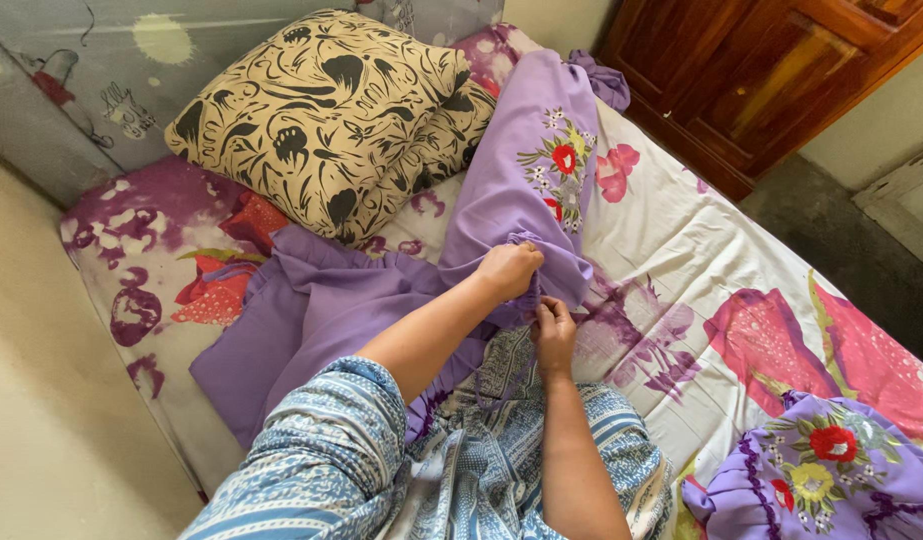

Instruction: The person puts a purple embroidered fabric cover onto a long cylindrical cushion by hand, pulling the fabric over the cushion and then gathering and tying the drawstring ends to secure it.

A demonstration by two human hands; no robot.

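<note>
Our left hand (508, 270) and right hand (553, 335) are both closed on the open end of a purple pillowcase (526, 180) — the pillow extends away from them along the bed (701, 250). Left of them lies a patterned cushion (321, 110).

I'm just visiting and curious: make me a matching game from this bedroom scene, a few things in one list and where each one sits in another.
Things:
1. beige patterned pillows
2. wooden door
3. embroidered purple cover
4. long purple pillow

Places:
a. gripped at its open end by left hand and right hand
b. far right corner of room
c. stacked at head of bed
d. near right edge of bed

Pairs: 1-c, 2-b, 3-d, 4-a
</note>
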